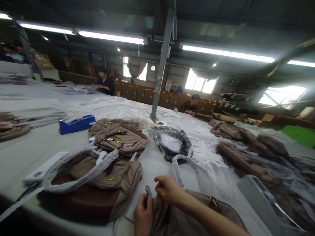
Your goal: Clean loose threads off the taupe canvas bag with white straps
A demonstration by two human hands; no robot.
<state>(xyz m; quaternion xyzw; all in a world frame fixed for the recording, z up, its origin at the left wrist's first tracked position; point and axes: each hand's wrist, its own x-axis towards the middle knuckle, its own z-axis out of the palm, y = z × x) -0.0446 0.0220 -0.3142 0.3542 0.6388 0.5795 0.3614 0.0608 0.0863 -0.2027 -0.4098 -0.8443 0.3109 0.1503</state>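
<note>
A taupe fabric bag with a brass-coloured clasp lies at the bottom centre, a white-wrapped strap rising from it. My left hand is closed at the bag's left edge, pinching a small grey tab that sticks up between thumb and forefinger. Just to its right, my right hand bends over the bag's top edge, fingers curled together; whatever its fingertips grip is too small to make out. Left of my hands sits another taupe bag with a dark brown base and a wrapped handle.
Another bag lies behind. A blue tape dispenser stands left, a black-and-white coiled bundle beyond my hands. More bags and a grey device are right. A metal post rises mid-table; people work across it.
</note>
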